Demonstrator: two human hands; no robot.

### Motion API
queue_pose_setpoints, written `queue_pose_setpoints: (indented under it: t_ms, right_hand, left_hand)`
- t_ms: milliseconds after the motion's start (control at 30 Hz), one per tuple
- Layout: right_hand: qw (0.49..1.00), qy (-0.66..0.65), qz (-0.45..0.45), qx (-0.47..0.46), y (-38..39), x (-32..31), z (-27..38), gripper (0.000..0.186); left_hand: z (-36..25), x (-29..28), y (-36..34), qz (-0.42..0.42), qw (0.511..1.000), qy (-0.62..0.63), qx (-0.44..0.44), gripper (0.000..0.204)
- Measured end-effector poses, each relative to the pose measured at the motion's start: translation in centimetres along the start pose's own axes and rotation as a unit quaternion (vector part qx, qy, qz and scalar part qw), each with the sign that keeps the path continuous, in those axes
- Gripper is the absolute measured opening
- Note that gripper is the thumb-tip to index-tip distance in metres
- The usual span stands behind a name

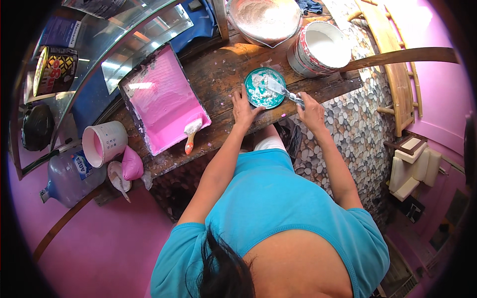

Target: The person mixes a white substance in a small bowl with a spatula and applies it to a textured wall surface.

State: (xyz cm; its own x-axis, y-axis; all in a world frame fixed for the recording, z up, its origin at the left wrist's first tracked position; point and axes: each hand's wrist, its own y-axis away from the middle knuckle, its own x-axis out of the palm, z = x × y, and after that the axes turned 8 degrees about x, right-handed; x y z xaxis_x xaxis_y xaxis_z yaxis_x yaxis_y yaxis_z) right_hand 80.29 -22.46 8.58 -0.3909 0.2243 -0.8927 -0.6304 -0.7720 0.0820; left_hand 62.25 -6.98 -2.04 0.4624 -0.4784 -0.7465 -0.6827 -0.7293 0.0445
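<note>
A round teal lid (257, 97) smeared with white paste lies on the worn wooden table (218, 74). My left hand (243, 109) grips the lid's near-left edge, fingers around the rim. My right hand (310, 113) holds a putty knife (276, 85) by its handle, with the blade over the white paste on the lid. To the left of my left hand, a black-rimmed tray (160, 104) holds pink paint, and a brush (192, 129) with a white-coated head and orange handle rests on its near corner.
At back right stand a white bucket (303, 63) and a basin of powder (263, 15). At left are a small pink-stained bucket (114, 146), a pink bag (133, 166), a large plastic bottle (64, 181) and a glass case (84, 67). A bamboo bench (392, 79) stands at right.
</note>
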Motion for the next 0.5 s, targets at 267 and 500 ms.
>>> queue_pose_setpoints:
  t_ms: [267,500]
  right_hand:
    - [0.985,0.007,0.116,0.125,2.1,-2.9,-0.3,0.040]
    - [0.998,-0.039,0.040,0.042,2.0,1.8,-0.5,0.038]
  left_hand:
    - [0.3,0.5,0.1,-0.016,1.000,-0.018,0.010,0.120]
    - [-0.1,0.0,-0.1,0.010,1.000,0.014,-0.009,0.121]
